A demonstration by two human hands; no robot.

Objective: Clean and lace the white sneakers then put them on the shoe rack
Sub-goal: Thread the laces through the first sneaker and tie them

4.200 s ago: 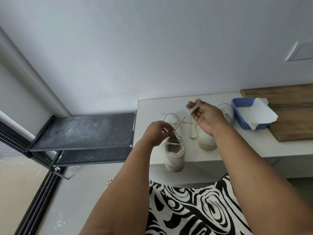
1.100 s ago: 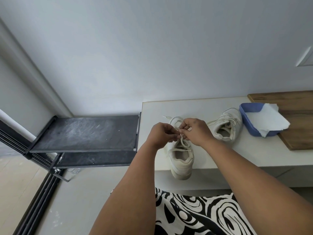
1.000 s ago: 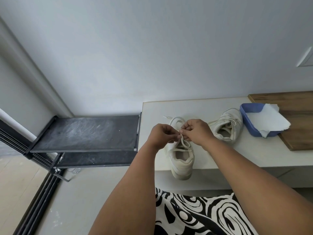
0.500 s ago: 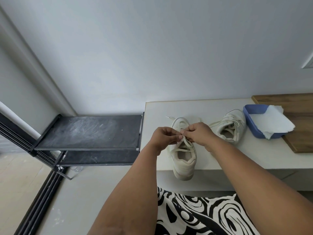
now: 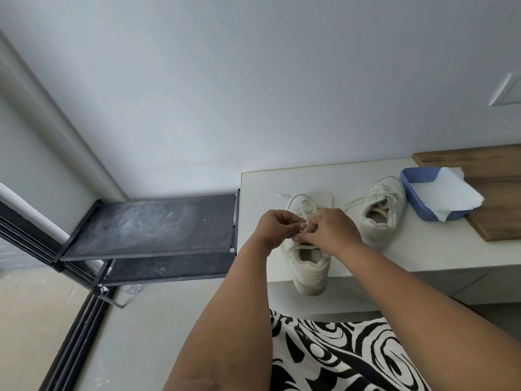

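White counter [image 5: 423, 249], both hands pinching laces [image 5: 303, 206], sneaker [image 5: 310, 266] beneath

Both hands' [image 5: 304, 230] grip seemingly pinched together

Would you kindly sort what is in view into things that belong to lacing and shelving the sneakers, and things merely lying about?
Belongs to the job:
- near white sneaker, its lace pinched by left hand and right hand
- second white sneaker, lying tilted
- black metal shoe rack
- blue plastic tray with white paper towel

Lying about:
- brown wooden board
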